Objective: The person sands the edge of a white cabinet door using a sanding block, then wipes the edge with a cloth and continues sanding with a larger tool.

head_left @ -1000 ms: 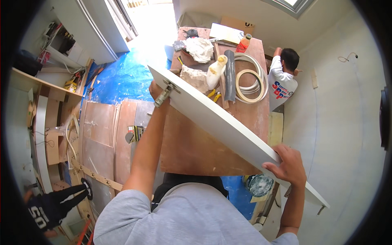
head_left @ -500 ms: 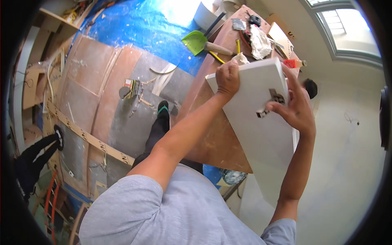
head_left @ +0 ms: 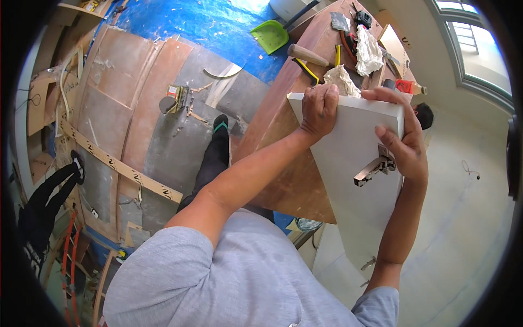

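Observation:
A white cabinet door (head_left: 348, 147) stands tilted in front of me beside the plywood-topped workbench (head_left: 289, 182). My left hand (head_left: 320, 111) is closed over its far edge, near the left corner. My right hand (head_left: 402, 139) grips the right edge, thumb on the face and fingers over the far corner. Just below the right thumb, a metal cabinet hinge (head_left: 375, 170) sticks out from the door's face. Another hinge (head_left: 369, 264) shows lower down, next to my right forearm. The back of the door is hidden.
On the bench lie a wooden handle (head_left: 308, 55), crumpled white cloth (head_left: 369, 52), a tape measure (head_left: 362, 19) and a red-labelled bottle (head_left: 409, 87). A green dustpan (head_left: 269, 37) rests beside it. Another person's legs (head_left: 52, 193) show at left; someone's dark-haired head (head_left: 424, 116) is beyond the door.
The door has shifted slightly right and nearer, with both hands on it. My right fingers have come over the far corner, and the hinge arm now stands farther out from the face.

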A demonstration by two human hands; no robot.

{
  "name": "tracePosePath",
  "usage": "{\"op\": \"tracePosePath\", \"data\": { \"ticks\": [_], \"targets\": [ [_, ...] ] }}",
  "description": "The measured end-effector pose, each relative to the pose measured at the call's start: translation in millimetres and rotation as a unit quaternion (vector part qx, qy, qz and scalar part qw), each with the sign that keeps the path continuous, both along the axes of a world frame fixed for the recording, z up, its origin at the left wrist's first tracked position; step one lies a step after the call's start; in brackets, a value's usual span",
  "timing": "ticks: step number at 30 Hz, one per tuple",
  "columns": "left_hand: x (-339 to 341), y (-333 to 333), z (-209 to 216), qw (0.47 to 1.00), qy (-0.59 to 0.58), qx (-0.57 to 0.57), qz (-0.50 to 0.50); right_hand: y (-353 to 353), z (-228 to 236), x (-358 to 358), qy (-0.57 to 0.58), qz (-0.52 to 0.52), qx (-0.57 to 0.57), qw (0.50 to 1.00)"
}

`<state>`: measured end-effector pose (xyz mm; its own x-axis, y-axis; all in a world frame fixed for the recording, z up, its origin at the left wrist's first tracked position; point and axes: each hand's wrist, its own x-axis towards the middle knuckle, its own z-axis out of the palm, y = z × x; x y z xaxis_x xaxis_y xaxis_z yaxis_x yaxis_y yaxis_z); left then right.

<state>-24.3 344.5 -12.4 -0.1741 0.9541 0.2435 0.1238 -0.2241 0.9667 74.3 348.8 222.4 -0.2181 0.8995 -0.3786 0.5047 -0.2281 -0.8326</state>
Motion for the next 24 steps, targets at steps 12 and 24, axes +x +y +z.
{"op": "tracePosePath", "data": {
  "ticks": [12,24],
  "targets": [
    [-31.8,-10.4,-20.5,0.993,-0.017,0.041,-0.114,-5.0,-15.9,2.6,0.174,0.060,0.003,0.983],
    [67.7,257.7,-10.4,0.940,0.143,0.020,-0.310,-5.8,-18.3,9.5,0.111,0.102,0.071,0.986]
  ]
}}
